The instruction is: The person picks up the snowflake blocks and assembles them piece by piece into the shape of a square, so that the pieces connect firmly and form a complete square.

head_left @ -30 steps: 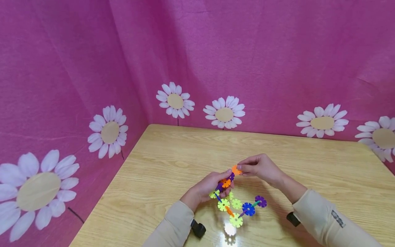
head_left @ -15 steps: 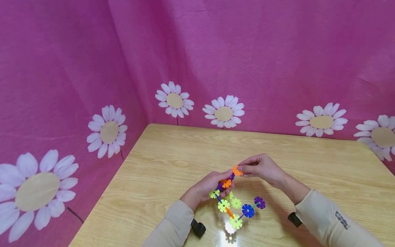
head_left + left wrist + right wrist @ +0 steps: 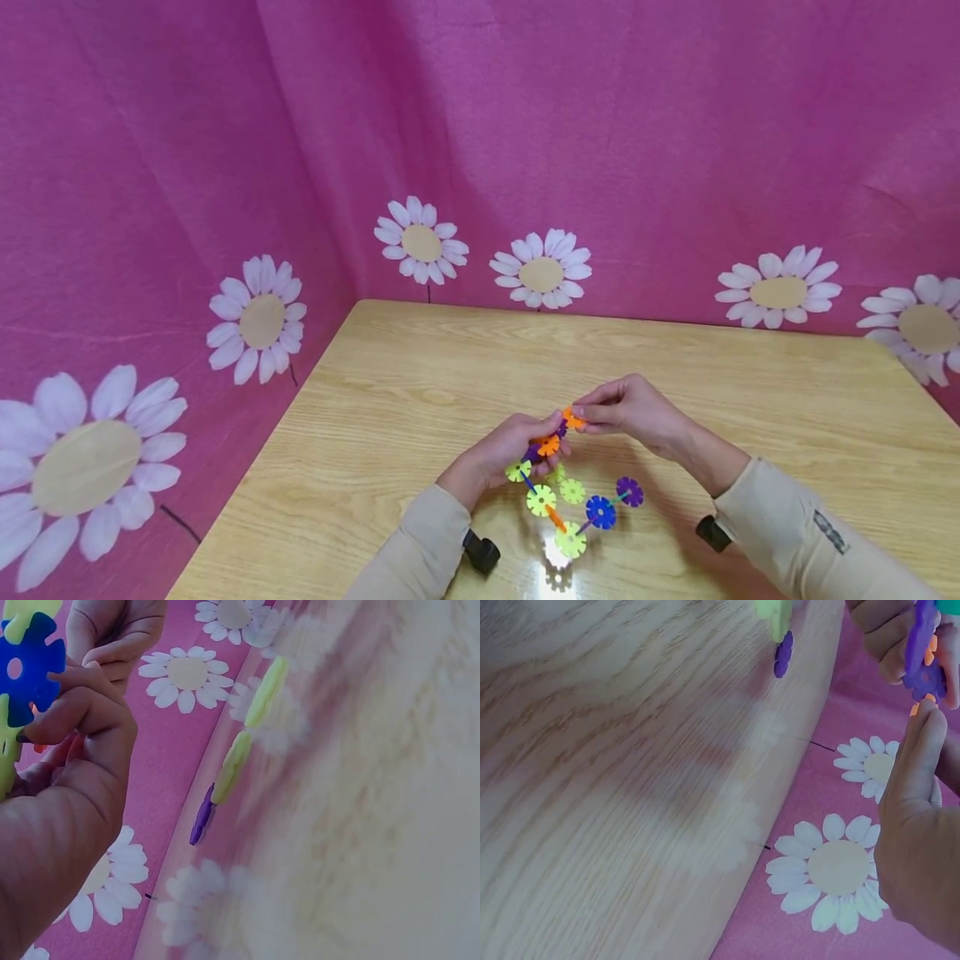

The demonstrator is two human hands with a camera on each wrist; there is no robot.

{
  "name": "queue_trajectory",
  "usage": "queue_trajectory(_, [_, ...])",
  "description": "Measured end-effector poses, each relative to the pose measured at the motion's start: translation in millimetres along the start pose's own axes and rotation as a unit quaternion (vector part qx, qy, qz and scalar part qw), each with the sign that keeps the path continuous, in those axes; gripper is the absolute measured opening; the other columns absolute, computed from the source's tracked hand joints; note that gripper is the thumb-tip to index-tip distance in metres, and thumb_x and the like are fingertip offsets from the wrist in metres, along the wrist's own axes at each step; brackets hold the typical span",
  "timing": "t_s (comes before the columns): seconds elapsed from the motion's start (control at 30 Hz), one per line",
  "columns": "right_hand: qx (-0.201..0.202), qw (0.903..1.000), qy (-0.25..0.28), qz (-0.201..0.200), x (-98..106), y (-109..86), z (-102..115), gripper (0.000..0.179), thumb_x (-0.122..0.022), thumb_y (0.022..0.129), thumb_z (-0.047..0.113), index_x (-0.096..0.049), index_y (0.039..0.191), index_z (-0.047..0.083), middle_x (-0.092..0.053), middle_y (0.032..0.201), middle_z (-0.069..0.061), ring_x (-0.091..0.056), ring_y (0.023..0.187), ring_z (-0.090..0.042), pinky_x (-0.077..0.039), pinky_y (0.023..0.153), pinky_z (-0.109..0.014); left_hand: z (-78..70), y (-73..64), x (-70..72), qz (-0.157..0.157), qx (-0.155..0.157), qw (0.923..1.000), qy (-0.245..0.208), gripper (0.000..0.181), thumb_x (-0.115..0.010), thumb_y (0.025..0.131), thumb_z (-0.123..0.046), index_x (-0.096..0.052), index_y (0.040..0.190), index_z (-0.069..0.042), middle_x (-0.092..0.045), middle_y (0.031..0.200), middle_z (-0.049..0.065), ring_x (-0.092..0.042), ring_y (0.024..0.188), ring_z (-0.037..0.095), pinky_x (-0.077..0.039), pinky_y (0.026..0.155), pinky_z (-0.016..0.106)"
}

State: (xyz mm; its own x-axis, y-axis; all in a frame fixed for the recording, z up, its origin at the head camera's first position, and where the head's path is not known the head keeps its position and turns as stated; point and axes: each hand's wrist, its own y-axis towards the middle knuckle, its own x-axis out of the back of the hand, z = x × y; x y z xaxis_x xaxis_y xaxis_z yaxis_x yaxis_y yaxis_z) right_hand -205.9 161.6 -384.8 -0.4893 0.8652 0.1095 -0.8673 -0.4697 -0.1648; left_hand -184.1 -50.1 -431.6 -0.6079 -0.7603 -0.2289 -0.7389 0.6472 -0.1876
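Notched plastic discs in several colours are joined edge to edge into a chain. In the head view my left hand [image 3: 495, 450] grips its upper part, thumb on top near a purple disc. My right hand [image 3: 637, 414] pinches an orange disc [image 3: 572, 417] by its edge, right at that purple disc [image 3: 926, 679], seen between both hands in the right wrist view. Below my left hand hang yellow-green discs [image 3: 541, 501], a blue disc [image 3: 601, 512] and a purple end disc [image 3: 630, 492]. In the left wrist view another blue disc [image 3: 36, 664] stands over my left fingers.
The chain's lower discs hang over a glossy wooden table [image 3: 420, 375], which mirrors one of them. Pink cloth [image 3: 600, 125] printed with large white daisies closes off the back and left sides. Black straps [image 3: 482, 552] sit at the wrists.
The orange disc has turned slightly in my right fingers and sits a little lower against the purple disc. My left hand keeps its grip; the head view has shifted slightly.
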Motion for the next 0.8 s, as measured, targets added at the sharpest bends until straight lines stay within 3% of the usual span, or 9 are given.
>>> queue_trajectory(0.2, [0.009, 1.0000, 0.000, -0.004, -1.5, -0.3, 0.9, 0.030, -0.067, 0.083, 0.003, -0.060, 0.105, -0.015, -0.061, 0.102, -0.029, -0.064, 0.092, -0.033, -0.052, 0.077, -0.037, -3.1, 0.8, 1.4, 0.021, -0.009, 0.9997, -0.004, 0.067, -0.045, 0.094, -0.045, -0.048, 0.106, 0.021, -0.056, 0.070, 0.000, -0.044, 0.051, 0.007, -0.036, 0.047, 0.018])
queue_trajectory(0.3, [0.010, 0.9999, 0.002, -0.008, -2.5, -1.2, -0.3, 0.029, -0.067, 0.083, 0.002, -0.060, 0.105, -0.016, -0.061, 0.101, -0.029, -0.064, 0.092, -0.033, -0.052, 0.076, -0.036, -2.4, 1.4, 1.6, 0.032, -0.013, 0.9994, -0.002, 0.067, -0.044, 0.095, -0.044, -0.047, 0.105, 0.022, -0.055, 0.069, 0.000, -0.044, 0.051, 0.007, -0.036, 0.048, 0.018])
queue_trajectory(0.57, [0.024, 0.9995, -0.013, -0.016, -8.3, -2.3, -0.1, 0.029, -0.068, 0.082, 0.003, -0.061, 0.103, -0.015, -0.064, 0.097, -0.023, -0.065, 0.088, -0.030, -0.052, 0.075, -0.039, 2.6, 1.6, 4.0, 0.037, -0.015, 0.9990, -0.020, 0.061, -0.043, 0.095, -0.044, -0.052, 0.096, 0.016, -0.054, 0.068, 0.000, -0.043, 0.050, 0.007, -0.034, 0.047, 0.019])
queue_trajectory(0.8, [0.019, 0.9994, 0.010, -0.026, -10.0, -4.0, -3.9, 0.028, -0.067, 0.082, -0.001, -0.060, 0.103, -0.016, -0.065, 0.094, -0.022, -0.066, 0.085, -0.027, -0.053, 0.074, -0.036, 3.7, 2.3, 3.0, 0.051, -0.006, 0.9977, -0.043, 0.049, -0.041, 0.097, -0.041, -0.056, 0.088, 0.005, -0.053, 0.070, 0.000, -0.042, 0.050, 0.007, -0.035, 0.046, 0.018])
